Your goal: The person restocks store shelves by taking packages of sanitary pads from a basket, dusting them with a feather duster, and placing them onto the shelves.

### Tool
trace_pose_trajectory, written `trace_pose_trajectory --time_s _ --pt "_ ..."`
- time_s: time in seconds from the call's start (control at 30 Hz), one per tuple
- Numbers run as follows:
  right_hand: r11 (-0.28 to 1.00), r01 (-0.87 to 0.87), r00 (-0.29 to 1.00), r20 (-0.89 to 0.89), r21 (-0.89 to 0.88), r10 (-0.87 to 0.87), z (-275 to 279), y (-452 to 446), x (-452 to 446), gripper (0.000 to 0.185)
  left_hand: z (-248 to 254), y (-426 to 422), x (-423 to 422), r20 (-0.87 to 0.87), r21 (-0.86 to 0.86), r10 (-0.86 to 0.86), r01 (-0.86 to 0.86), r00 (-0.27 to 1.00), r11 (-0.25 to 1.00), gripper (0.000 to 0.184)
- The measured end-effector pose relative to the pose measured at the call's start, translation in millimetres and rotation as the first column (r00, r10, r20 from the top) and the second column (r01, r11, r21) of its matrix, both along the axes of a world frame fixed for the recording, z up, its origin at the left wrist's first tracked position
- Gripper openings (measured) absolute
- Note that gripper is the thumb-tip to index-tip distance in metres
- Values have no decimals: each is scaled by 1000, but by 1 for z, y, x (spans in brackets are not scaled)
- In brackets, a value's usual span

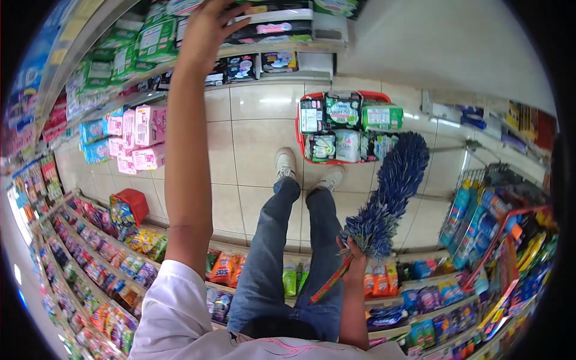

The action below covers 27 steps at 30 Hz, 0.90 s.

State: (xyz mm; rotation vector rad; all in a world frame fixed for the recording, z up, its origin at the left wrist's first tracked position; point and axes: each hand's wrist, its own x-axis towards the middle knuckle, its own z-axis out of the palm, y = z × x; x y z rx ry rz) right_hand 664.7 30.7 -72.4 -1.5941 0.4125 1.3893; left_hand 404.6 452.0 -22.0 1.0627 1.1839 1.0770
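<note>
My left hand reaches up to the shelf of packs at the top of the view. Its visible fingers are apart, and part of the hand is cut off by the frame edge. Beside the fingers lie dark packs of sanitary pads; I cannot tell whether they touch. Low on the right, my right hand is closed around the handle of a blue feather duster. The duster's fluffy head points up and away, and its patterned red-green handle end sticks out in front of my jeans.
A red basket filled with packs stands on the tiled floor before my shoes. Pink packs are stacked at the left, near a small red bin. A wire basket of bottles stands right. Stocked shelves run behind me.
</note>
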Motion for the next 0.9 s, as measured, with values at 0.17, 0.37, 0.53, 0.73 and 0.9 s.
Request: trace_pose_trajectory --time_s 0.17,0.37,0.53,0.73,0.9 --pt "996 60 998 28 -61 -59 -9 -31 7 17 -31 -35 5 145 -6 131 -131 981 991 34" --pt "956 155 969 -149 -248 -196 -30 -92 10 12 -180 -182 53 -214 -333 -187 108 959 937 34" --pt "858 153 947 -174 -491 -268 -42 -122 3 15 -279 -293 147 -395 -338 -502 387 769 858 42" --pt "881 110 917 -295 -460 -269 -62 -187 -16 14 -302 -247 255 -459 -328 -359 220 813 919 84" --pt "874 203 834 -390 -441 -390 -69 -201 5 11 -342 -240 282 -176 -447 -195 99 965 889 77"
